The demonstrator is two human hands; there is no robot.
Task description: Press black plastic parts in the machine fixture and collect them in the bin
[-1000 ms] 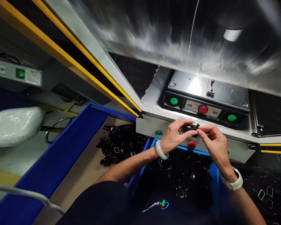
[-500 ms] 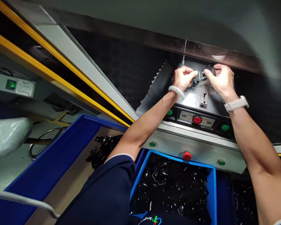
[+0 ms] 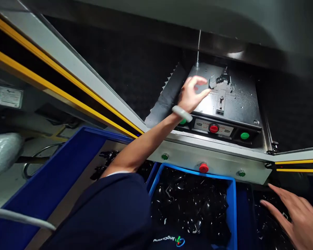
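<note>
My left hand (image 3: pixel 193 93) is at the left of a small metal fixture (image 3: pixel 226 83) on a steel plate (image 3: pixel 243 100). Its thumb and forefinger are parted with nothing visible between them, and the tips come close to a grey block (image 3: pixel 213 82) of the fixture. A black cylindrical part (image 3: pixel 220 80) sits in the fixture. Low on the right, my right hand (image 3: pixel 299 217) hovers with its fingers spread above a container of glossy black parts (image 3: pixel 270 222). Whether it touches any of them I cannot tell.
A blue bin (image 3: pixel 232 208) full of shiny black parts stands in front of me. Above it runs a panel with a red button (image 3: pixel 203 167) and green buttons (image 3: pixel 241 173). The plate's base has another red button (image 3: pixel 214 128). Yellow-edged frames (image 3: pixel 67 92) flank the opening.
My right hand has left the fixture and moved down to the right, over the black parts. My left hand has drawn back slightly leftward and its fingers have parted.
</note>
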